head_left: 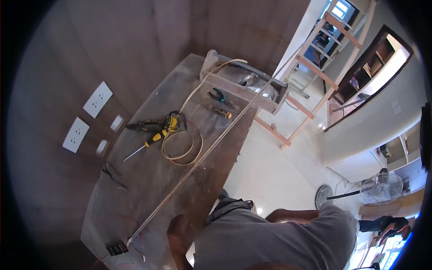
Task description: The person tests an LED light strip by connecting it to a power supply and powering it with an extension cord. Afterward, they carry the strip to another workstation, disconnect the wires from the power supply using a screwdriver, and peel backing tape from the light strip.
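1. In the head view, our left arm (179, 234) is beside the worktop's (139, 184) lower right edge; we cannot tell its grip.
2. Our right forearm (292, 216) shows; its grip is hidden.
3. We see a long thin strip (193, 168) crossing the worktop diagonally, from near its lower left corner.
4. A yellow-black screwdriver (157, 136) lies near the left edge.

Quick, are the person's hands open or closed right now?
Left hand: can't tell; only bare arm shows clearly.
Right hand: can't tell; it's out of sight.
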Tool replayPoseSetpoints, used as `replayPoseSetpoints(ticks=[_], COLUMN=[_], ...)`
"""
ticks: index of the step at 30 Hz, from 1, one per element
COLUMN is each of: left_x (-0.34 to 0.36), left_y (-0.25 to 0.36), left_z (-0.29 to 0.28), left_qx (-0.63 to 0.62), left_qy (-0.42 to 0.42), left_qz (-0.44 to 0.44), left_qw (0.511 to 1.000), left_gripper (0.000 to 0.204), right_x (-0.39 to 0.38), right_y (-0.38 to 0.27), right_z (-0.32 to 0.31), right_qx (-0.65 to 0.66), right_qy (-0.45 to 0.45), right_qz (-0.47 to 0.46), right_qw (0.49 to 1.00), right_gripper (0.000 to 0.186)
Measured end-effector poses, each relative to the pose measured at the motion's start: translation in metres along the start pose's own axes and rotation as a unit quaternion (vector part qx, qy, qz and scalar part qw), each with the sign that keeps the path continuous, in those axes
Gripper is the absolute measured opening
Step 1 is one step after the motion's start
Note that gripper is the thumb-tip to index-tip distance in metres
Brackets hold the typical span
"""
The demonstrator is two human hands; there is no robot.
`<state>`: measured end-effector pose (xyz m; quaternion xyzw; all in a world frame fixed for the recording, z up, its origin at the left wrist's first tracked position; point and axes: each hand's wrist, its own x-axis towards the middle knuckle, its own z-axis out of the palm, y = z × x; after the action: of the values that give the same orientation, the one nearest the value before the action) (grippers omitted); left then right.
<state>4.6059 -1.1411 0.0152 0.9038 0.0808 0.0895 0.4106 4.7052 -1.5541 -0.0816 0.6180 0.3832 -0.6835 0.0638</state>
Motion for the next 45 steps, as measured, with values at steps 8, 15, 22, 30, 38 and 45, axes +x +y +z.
replayPoseSetpoints(ticks=[8,15,22,30,38,45], left_x=[-0.027,-0.065,-0.111,-0.107,-0.148,-0.146], left_y=[-0.024,-0.060,-0.089,-0.110,-0.170,-0.169], left_z=[-0.018,-0.024,-0.037,-0.057,-0.114,-0.169], left_qx=[0.050,-0.021,-0.129,-0.377,0.220,0.331], left_qy=[0.091,0.178,0.383,0.525,0.523,0.282], left_qz=[-0.033,-0.170,-0.259,-0.307,-0.222,-0.167], left_qw=[0.994,0.969,0.877,0.699,0.793,0.885], left_gripper=[0.031,0.031,0.027,0.027,0.042,0.055], right_x=[0.027,0.023,0.038,0.049,0.052,0.055], right_y=[0.002,0.018,-0.009,-0.035,-0.047,-0.058], right_z=[-0.026,-0.084,-0.135,-0.164,-0.172,-0.165], right_qx=[-0.031,-0.096,-0.171,-0.212,-0.230,-0.232], right_qy=[-0.010,-0.069,-0.074,-0.067,-0.079,-0.086], right_qz=[-0.043,0.001,0.026,0.037,0.048,0.053], right_qw=[0.999,0.993,0.982,0.974,0.969,0.967], right_gripper=[0.025,0.026,0.026,0.026,0.026,0.026])
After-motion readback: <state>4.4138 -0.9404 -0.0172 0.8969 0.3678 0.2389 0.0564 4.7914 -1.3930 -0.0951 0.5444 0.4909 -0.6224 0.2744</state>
